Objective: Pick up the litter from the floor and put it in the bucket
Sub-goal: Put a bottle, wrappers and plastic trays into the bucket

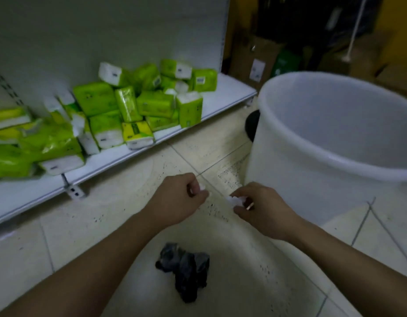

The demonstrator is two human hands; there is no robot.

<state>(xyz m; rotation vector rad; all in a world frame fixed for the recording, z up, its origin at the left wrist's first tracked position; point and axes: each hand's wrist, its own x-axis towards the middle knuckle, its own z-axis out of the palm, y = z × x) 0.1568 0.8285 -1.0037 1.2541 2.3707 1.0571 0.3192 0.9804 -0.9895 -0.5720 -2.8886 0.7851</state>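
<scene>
Litter (235, 199) pinched: left hand (177, 197), right hand (264, 209).

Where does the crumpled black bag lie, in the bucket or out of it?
Out: the black bag lies crumpled on the floor tiles, well apart from the white bucket.

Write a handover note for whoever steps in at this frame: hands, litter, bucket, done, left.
Left hand: pinches a white paper scrap.
Right hand: pinches a second white scrap.
Both hands are low over the tiled floor, just left of the white bucket.
A crumpled black plastic bag lies on the floor, nearer the person.
Done: two scraps are in hand.
Left: drop both in the bucket, then collect the black bag.
</scene>
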